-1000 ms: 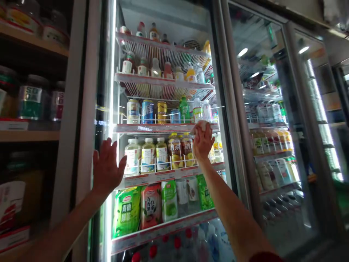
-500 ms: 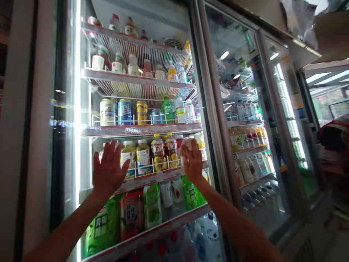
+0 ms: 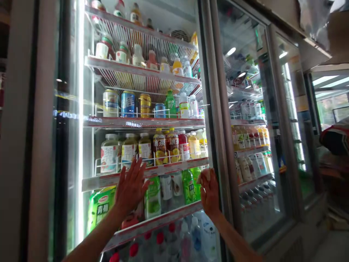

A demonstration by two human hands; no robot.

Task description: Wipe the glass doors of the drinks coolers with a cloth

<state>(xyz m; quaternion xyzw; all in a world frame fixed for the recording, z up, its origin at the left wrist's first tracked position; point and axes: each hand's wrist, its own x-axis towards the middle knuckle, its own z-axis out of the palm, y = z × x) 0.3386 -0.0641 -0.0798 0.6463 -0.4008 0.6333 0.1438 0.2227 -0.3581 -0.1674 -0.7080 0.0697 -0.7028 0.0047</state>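
My left hand [image 3: 131, 187] lies flat with its fingers spread, in front of the glass door [image 3: 163, 14] of a lit drinks cooler. Behind it are a shelf edge and green juice bottles [image 3: 153, 198]. Near the door's right edge, my right hand [image 3: 211, 194] is closed on a small pale cloth [image 3: 204, 177], partly hidden by the fingers. That hand is close to the metal door frame [image 3: 222, 138]; both hands seem to be at the glass, though exact contact is hard to make out.
Wire shelves behind the glass hold several rows of drinks, with tea bottles [image 3: 160, 147] on one and cans [image 3: 128, 104] above. To the right stands a second glass door [image 3: 242, 32]. Dark red fabric [image 3: 336, 136] is at the far right.
My left hand has moved right and down across the glass. My right hand has moved down and right with the cloth, towards the door frame. The view has shifted slightly.
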